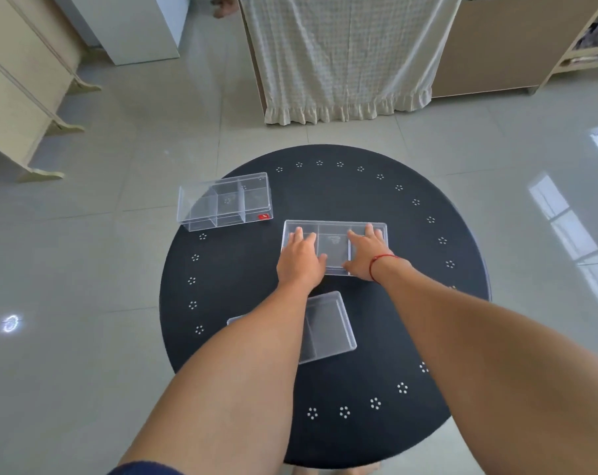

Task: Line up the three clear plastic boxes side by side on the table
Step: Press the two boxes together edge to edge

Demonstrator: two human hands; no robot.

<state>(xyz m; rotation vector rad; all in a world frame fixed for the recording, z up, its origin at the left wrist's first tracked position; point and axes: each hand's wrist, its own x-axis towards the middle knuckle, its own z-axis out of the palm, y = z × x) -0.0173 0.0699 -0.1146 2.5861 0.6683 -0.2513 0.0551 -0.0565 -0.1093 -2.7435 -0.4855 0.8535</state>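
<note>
Both hands are pressing flat on top of the middle clear divided box [334, 246], the left hand [299, 260] spread over its left compartment and the right hand [366, 253] over its right one, thumbs hooking the near edge. Fingers are lying extended, not curled around anything, so this is reading as an open-palmed hold for sliding rather than a lift. The box is sitting near the centre of the round black table [428, 320].

Beyond and left of the hands, a 2nd clear box with a red label [225, 201] is resting at the table's far-left edge, slightly overhanging. Behind the hands, under the left forearm, the 3rd clear box [328, 327] is lying skewed.

These 3 boxes are probably light, rigid and slick; pushing from both ends should be keeping them square, while squeezing thin walls risks cracking.
</note>
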